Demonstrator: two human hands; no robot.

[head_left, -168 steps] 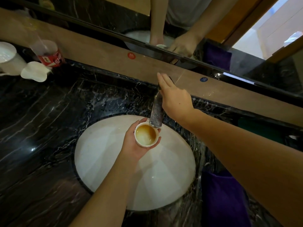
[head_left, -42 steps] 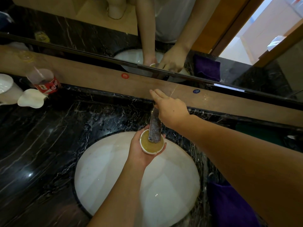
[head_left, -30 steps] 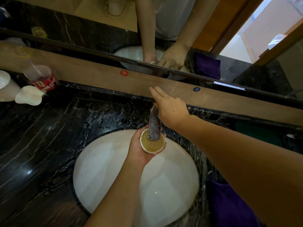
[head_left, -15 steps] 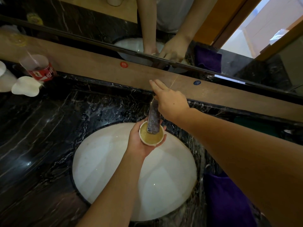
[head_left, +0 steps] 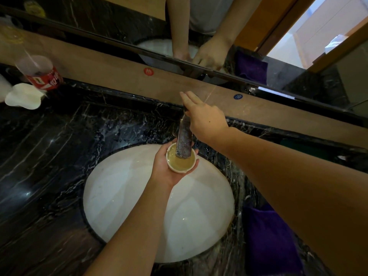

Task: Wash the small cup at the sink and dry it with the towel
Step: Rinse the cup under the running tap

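My left hand (head_left: 166, 169) cups the small white cup (head_left: 180, 162) from below and holds it under the spout of the metal faucet (head_left: 184, 140), over the back of the white sink basin (head_left: 139, 206). The cup is full of yellowish-brown liquid. My right hand (head_left: 203, 118) rests on top of the faucet with its fingers stretched toward the wall; the handle beneath it is hidden. A purple towel (head_left: 270, 238) lies on the counter to the right of the basin.
The counter (head_left: 49, 156) is black veined marble. At the far left stand a cut plastic bottle with a red label (head_left: 40, 75) and a white dish (head_left: 23, 96). A wooden ledge (head_left: 119, 74) and a mirror run along the back.
The cup has gone from partly filled to full since the earliest frame and sits closer under the spout. Both hands have held their places over the last second.
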